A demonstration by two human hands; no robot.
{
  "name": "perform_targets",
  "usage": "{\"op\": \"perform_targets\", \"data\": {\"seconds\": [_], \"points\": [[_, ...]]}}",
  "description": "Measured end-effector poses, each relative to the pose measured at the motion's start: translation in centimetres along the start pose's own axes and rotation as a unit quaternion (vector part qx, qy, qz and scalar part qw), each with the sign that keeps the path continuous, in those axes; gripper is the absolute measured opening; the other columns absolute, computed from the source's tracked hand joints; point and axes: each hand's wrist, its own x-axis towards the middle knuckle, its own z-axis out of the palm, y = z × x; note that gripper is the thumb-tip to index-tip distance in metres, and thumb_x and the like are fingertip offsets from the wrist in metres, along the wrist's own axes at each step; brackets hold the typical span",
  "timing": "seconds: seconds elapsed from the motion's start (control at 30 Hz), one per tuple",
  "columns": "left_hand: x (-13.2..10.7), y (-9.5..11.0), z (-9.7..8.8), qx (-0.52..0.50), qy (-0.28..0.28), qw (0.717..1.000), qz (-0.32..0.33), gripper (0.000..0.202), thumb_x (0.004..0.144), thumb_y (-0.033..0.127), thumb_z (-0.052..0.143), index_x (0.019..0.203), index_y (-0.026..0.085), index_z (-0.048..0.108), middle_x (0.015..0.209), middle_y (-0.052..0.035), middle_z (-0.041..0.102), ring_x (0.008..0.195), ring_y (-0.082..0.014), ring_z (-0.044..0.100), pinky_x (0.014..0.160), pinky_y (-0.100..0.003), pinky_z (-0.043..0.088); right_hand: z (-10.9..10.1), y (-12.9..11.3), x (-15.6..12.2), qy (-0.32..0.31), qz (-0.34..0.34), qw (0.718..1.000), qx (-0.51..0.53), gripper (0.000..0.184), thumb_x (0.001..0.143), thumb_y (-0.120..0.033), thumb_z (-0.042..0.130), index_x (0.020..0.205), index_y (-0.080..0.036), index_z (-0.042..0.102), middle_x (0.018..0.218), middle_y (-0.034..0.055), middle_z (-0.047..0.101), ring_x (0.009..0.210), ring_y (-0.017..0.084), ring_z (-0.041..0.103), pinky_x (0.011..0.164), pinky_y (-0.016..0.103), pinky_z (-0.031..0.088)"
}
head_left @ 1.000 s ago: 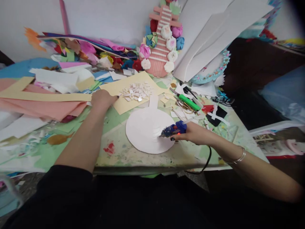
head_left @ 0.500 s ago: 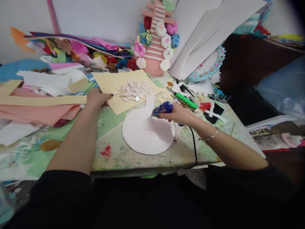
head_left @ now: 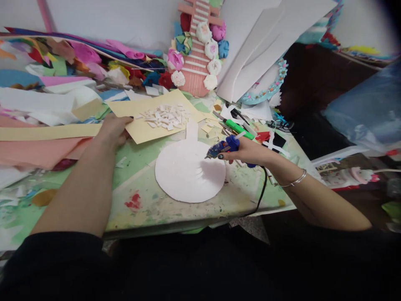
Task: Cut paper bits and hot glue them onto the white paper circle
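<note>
My right hand (head_left: 247, 152) is wrapped round a blue glue gun (head_left: 223, 147), its nozzle pointing left just above the right part of a pale pink round paper shape (head_left: 184, 171) with a short neck at its top. A black cord (head_left: 261, 192) trails from the gun over the table's front edge. My left hand (head_left: 113, 128) rests with curled fingers on the left corner of a yellow sheet (head_left: 147, 127). A heap of small white paper pieces (head_left: 164, 116) lies on that sheet.
Stacked coloured paper and foam sheets (head_left: 40, 138) cover the table's left side. A pink lute-shaped model with paper roses (head_left: 197, 54) stands at the back, large white sheets (head_left: 260, 46) leaning beside it. A green tool (head_left: 239, 128) and scraps lie behind my right hand.
My right hand carried the glue gun from the shape's lower right up toward its neck, then back to its right part. My left hand stayed at the yellow sheet's corner.
</note>
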Motion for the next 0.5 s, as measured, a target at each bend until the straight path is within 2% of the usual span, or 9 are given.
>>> {"op": "perform_targets", "data": {"seconds": [0.07, 0.17, 0.23, 0.33, 0.43, 0.5], "points": [[-0.2, 0.2, 0.0, -0.154, -0.013, 0.986, -0.069, 0.044, 0.081, 0.009, 0.057, 0.123, 0.005, 0.05, 0.117, -0.0174, 0.065, 0.088, -0.0205, 0.068, 0.088, -0.045, 0.054, 0.1, -0.3, 1.0, 0.018, -0.02, 1.0, 0.008, 0.031, 0.077, -0.042, 0.066, 0.088, -0.013, 0.069, 0.068, 0.0067, 0.065, 0.058, 0.013, 0.055, 0.047, 0.024, 0.037], [-0.4, 0.3, -0.3, -0.337, -0.025, 0.931, -0.137, 0.044, 0.068, -0.001, 0.063, 0.11, 0.009, 0.06, 0.119, -0.0142, 0.065, 0.096, -0.0226, 0.066, 0.096, -0.047, 0.05, 0.7, -1.0, 3.0, 0.013, -0.059, 0.998, 0.013, 0.03, 0.076, -0.043, 0.066, 0.083, -0.014, 0.068, 0.068, 0.0057, 0.065, 0.06, 0.014, 0.058, 0.052, 0.024, 0.041], [-0.5, 0.2, -0.5, -0.373, -0.03, 0.916, -0.145, 0.042, 0.064, -0.004, 0.064, 0.104, 0.009, 0.062, 0.115, -0.013, 0.067, 0.099, -0.0234, 0.065, 0.098, -0.047, 0.048, 1.1, -1.3, 4.3, 0.017, -0.068, 0.998, 0.006, 0.032, 0.075, -0.046, 0.066, 0.08, -0.014, 0.067, 0.068, 0.0054, 0.064, 0.06, 0.014, 0.058, 0.053, 0.025, 0.043], [-0.6, 0.2, -0.8, -0.387, -0.035, 0.91, -0.145, 0.041, 0.062, -0.005, 0.064, 0.101, 0.009, 0.063, 0.11, -0.0125, 0.069, 0.101, -0.0245, 0.064, 0.099, -0.047, 0.048, 1.3, -1.1, 5.3, 0.053, -0.042, 0.998, -0.018, 0.036, 0.073, -0.05, 0.068, 0.079, -0.014, 0.067, 0.065, 0.005, 0.062, 0.055, 0.013, 0.055, 0.049, 0.026, 0.04], [-0.6, 0.3, -0.8, -0.385, -0.029, 0.912, -0.139, 0.048, 0.058, -0.008, 0.063, 0.103, 0.009, 0.062, 0.106, -0.0113, 0.07, 0.101, -0.0252, 0.065, 0.099, -0.049, 0.047, 1.0, -0.5, 4.4, 0.067, -0.024, 0.997, -0.043, 0.036, 0.073, -0.049, 0.068, 0.085, -0.014, 0.07, 0.063, 0.0034, 0.06, 0.052, 0.012, 0.05, 0.047, 0.026, 0.036], [-0.6, 0.5, -0.5, -0.386, -0.021, 0.914, -0.127, 0.054, 0.054, -0.011, 0.059, 0.104, 0.01, 0.06, 0.105, -0.0093, 0.071, 0.099, -0.0253, 0.065, 0.099, -0.053, 0.046, 0.8, -0.1, 2.9, 0.041, -0.022, 0.998, -0.049, 0.035, 0.074, -0.046, 0.068, 0.092, -0.016, 0.072, 0.061, 0.0017, 0.058, 0.052, 0.01, 0.047, 0.047, 0.025, 0.035]]}}
